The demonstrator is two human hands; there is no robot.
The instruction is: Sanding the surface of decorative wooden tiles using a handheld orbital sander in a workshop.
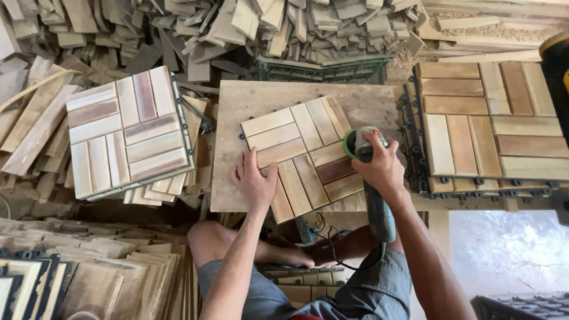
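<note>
Right hand [382,166] clamped on green-headed grinder [361,148], disc on the tile's edge nearest it. Left hand [253,181] flat, fingers apart, pinning slatted wood tile [299,151] to workboard [261,98]. Step: sanding. Next, prob. steady passes w/ firm hold-down.

Under the left hand [255,184] fingers lies a wooden slat tile [303,155], matt and pale, one slat reddish. The right hand [382,166] fingers wrap a grey plastic grinder [373,195] with a green guard. Beneath, the plywood board [249,101] looks dusty and rough.

Woodworking shop: heaped slats [178,24], tiles [127,139].
</note>
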